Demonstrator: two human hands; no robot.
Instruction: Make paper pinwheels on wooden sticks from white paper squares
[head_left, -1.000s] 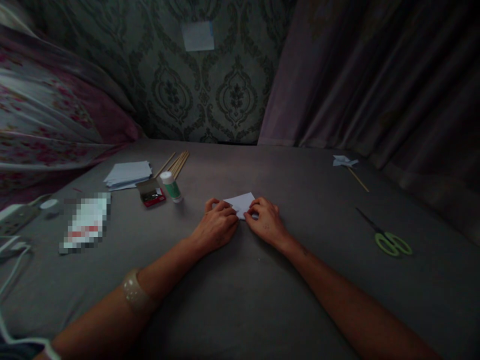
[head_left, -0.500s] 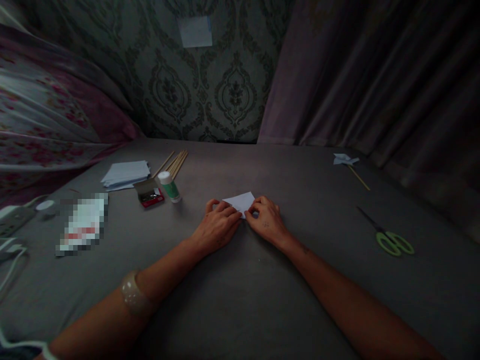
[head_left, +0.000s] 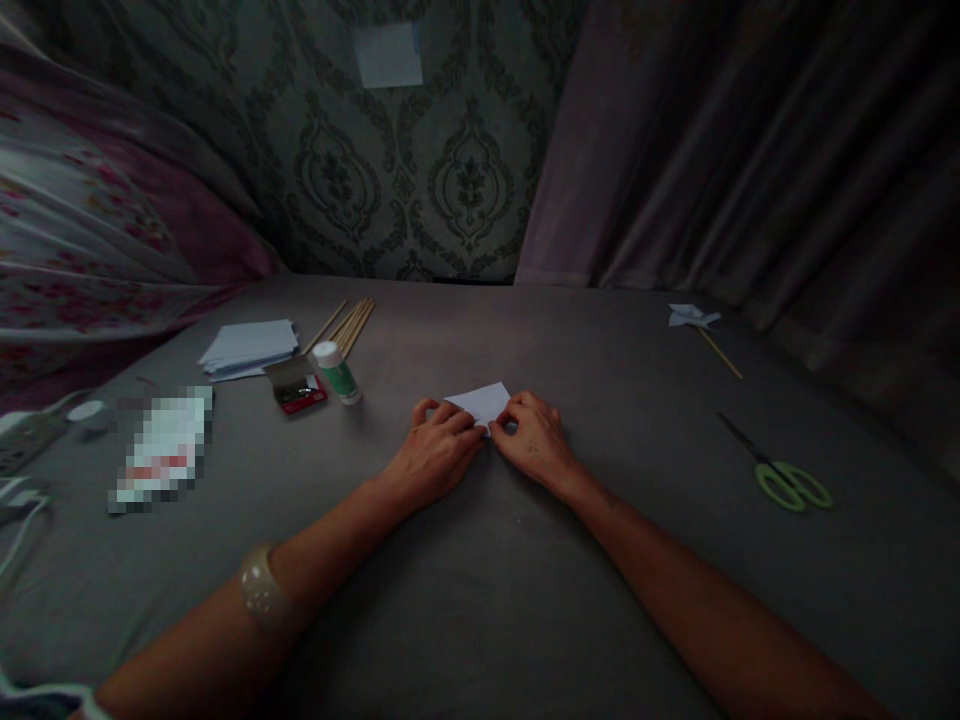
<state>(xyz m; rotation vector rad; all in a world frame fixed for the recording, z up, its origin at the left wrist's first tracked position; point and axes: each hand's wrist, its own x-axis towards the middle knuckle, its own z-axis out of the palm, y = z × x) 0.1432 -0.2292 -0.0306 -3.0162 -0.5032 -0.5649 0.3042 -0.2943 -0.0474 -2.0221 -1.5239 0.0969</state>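
A small folded sheet of white paper (head_left: 482,400) lies on the grey cloth in front of me, its near edge partly covered by my fingers. From the left, my left hand (head_left: 437,450) presses down on the paper with its fingers bent and close together. My right hand (head_left: 534,440) pinches the paper's near right edge between thumb and forefinger, the other fingers curled. The fingertips of both hands almost meet at the near corner.
To the left stand a white-and-green glue bottle (head_left: 337,372), an open red box of small metal pieces (head_left: 300,392), wooden sticks (head_left: 352,325) and a paper stack (head_left: 251,348). On the right lie green-handled scissors (head_left: 784,480) and a paper pinwheel (head_left: 691,316) on a stick.
The hands and the paper hold nearly the same place. The view has shifted very slightly; nothing is taken up or let go.
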